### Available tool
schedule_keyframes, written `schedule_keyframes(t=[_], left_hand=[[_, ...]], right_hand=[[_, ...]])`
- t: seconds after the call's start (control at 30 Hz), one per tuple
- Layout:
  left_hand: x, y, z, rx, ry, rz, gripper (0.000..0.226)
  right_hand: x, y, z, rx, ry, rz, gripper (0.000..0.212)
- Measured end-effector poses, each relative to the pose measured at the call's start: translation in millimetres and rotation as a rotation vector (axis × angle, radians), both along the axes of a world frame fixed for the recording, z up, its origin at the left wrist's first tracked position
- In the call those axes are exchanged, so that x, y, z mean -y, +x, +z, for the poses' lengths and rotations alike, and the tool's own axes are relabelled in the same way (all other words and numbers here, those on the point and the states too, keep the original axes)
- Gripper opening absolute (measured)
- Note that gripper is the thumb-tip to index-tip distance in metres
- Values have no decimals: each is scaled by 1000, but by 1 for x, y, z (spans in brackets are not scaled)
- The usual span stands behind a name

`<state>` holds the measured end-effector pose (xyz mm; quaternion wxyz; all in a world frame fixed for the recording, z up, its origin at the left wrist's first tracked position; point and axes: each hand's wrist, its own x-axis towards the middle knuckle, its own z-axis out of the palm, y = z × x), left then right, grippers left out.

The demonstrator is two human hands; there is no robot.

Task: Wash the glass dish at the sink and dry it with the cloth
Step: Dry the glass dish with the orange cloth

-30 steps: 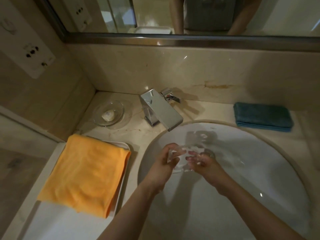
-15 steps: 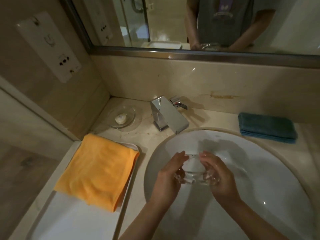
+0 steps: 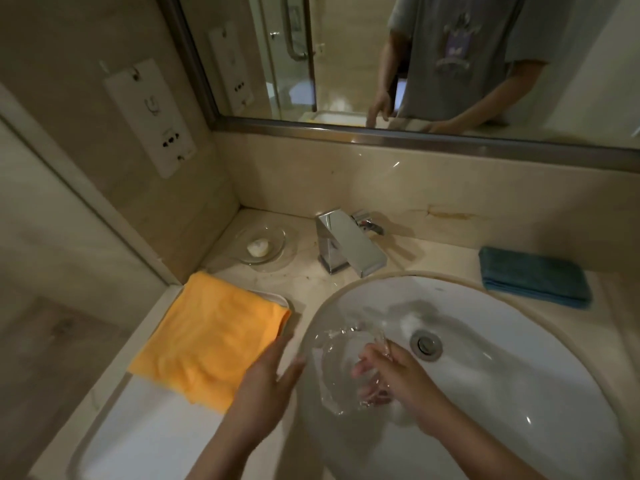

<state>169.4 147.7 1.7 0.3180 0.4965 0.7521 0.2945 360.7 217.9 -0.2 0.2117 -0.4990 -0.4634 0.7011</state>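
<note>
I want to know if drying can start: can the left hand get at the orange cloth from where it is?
Probably yes: the left hand is open right by the orange cloth, with nothing between them; the right hand alone holds the glass dish.

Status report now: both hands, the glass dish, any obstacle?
Left hand open, fingers straight, at the orange cloth. Right hand grips the glass dish over the sink. Nothing between left hand and cloth.
</note>
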Motion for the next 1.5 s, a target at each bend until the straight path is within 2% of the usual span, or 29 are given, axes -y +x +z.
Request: schedule_keyframes(t=[0.07,0.1,0.17,0.23,0.27,0.3,0.4,0.47,0.63,0.77,0.93,1.0,1.1,1.17,1.2,1.23,1.3,1.33,1.37,1.43,1.5], left_hand=[[9,-34,-12,-422,122,35,63],[14,-46,-17,-519,25,54,72],[26,-58,-25,-545,-278,95,98],[34,-62,-31,-531,-313,89,120],[35,-62,-33,-516,-307,88,119],[35,-63,-32,-512,-297,86,108],[32,-69,-25,-466,-140,90,56],[33,-72,-16,-426,-77,129,45],[28,-85,15,-309,-36,196,39],[27,-102,39,-331,21,235,32],[12,-119,70,-320,50,275,33],[2,-121,78,-246,81,317,33],[-10,-118,83,-33,109,347,24],[-14,-117,81,97,82,259,22],[-13,-117,78,147,10,155,26],[-9,-118,73,167,-111,3,43],[-1,-121,55,11,-401,-370,94],[5,-121,43,-146,-476,-521,109],[9,-120,30,-298,-476,-601,114],[17,-110,13,-516,-368,-525,104],[21,-108,6,-651,-87,-382,75]], right_hand=[[0,-9,2,8,2,-30,13],[-1,-14,5,7,-3,-43,13],[-2,-23,8,-7,-25,-61,13],[-1,-33,11,-16,-34,-69,13],[0,-38,11,-29,-38,-75,14],[1,-43,12,-45,-45,-82,13],[6,-55,13,-49,-54,-83,10],[12,-62,13,-51,-61,-90,9],[21,-73,13,-105,-107,-130,8],[24,-80,19,-134,-122,-166,15],[23,-87,25,-153,-121,-206,9],[23,-87,25,-151,-106,-228,10],[21,-84,27,-160,-110,-263,12],[21,-79,28,-171,-118,-287,11],[22,-77,29,-175,-117,-301,11],[22,-74,29,-174,-116,-313,11],[25,-70,28,-163,-109,-338,12],[27,-68,26,-156,-105,-350,12],[29,-66,24,-150,-104,-359,11],[34,-65,19,-138,-111,-368,12],[42,-67,16,-143,-139,-390,14]])
